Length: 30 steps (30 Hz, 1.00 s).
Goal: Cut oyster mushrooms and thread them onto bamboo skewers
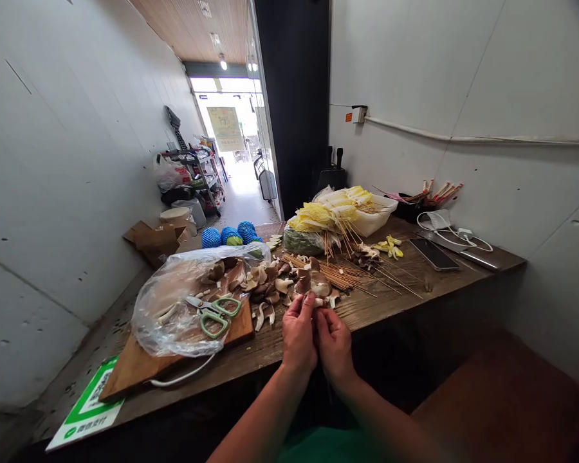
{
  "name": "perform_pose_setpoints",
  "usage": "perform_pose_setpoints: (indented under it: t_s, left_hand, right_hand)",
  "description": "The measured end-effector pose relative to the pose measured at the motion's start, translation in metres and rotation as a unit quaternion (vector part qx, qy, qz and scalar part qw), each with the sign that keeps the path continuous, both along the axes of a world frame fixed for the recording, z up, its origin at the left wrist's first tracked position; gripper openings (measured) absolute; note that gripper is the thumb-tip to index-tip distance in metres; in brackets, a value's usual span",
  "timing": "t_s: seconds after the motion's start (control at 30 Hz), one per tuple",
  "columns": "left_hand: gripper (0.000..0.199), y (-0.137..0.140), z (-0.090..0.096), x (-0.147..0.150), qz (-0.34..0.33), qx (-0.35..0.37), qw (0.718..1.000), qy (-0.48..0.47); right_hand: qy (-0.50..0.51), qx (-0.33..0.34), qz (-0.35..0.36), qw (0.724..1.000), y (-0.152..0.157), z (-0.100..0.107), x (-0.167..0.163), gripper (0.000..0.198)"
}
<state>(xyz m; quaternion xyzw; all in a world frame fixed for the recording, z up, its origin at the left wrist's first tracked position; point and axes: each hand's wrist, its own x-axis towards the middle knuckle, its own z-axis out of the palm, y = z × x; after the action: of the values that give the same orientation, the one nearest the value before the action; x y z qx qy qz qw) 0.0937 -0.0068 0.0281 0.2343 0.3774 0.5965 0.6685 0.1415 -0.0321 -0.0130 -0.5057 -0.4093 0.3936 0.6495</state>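
My left hand (299, 331) is closed at the table's front edge, thumb and fingers pinched on a brown-and-white oyster mushroom (320, 287). Right beside it, almost touching, my right hand (335, 341) has its fingers curled in; whatever they grip is hidden, though a thin stick may run down below. Loose mushroom pieces (265, 283) lie in a heap just beyond the hands. Bare wooden skewers (345, 276) are spread behind and to the right of the heap. Several threaded mushrooms (367, 256) rest near the skewers' far end.
Green-handled scissors (215, 315) lie on a clear plastic bag (159, 289) over a cutting board (241, 325). Skewered yellow leaves (313, 218) are piled by a white tub (374, 222). A phone (434, 254), a white cable (456, 238) and net-wrapped produce (231, 236) are also on the table.
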Motion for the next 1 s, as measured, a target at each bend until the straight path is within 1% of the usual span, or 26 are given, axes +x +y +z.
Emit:
perform_pose_setpoints:
  t_s: [0.1,0.23,0.43,0.57,0.67,0.77,0.87,1.0]
  left_hand:
    - [0.035,0.001,-0.001,-0.002,-0.015,-0.01,1.0,-0.006]
    - [0.039,0.001,-0.004,-0.004,-0.009,-0.016,1.0,-0.007]
    - [0.035,0.003,-0.005,-0.006,-0.021,-0.021,0.999,-0.036]
    - [0.033,0.002,-0.004,-0.004,-0.03,-0.02,0.998,-0.055]
    - [0.034,0.003,-0.001,-0.006,-0.033,-0.004,0.999,-0.04]
    - [0.039,0.005,0.001,-0.01,-0.031,0.006,0.999,-0.004]
    - [0.043,0.006,0.002,-0.013,-0.024,-0.005,0.999,0.025]
    - [0.045,0.005,0.002,-0.012,-0.004,-0.015,1.0,0.024]
  right_hand:
    - [-0.018,0.008,0.004,1.0,-0.001,-0.001,0.0,0.03]
    - [-0.018,0.009,0.021,1.0,-0.002,-0.003,0.0,0.03]
    - [-0.041,-0.011,0.01,0.999,-0.003,-0.003,0.0,0.03]
    - [-0.042,-0.004,0.001,0.999,-0.002,0.0,0.001,0.029]
    - [-0.029,0.006,-0.003,1.0,-0.002,0.001,0.001,0.028]
    - [-0.011,-0.003,0.015,1.0,-0.003,-0.001,0.0,0.028]
    - [0.0,-0.005,0.03,1.0,-0.004,-0.002,-0.001,0.028]
    - [-0.021,0.004,0.036,0.999,-0.005,0.0,-0.002,0.027]
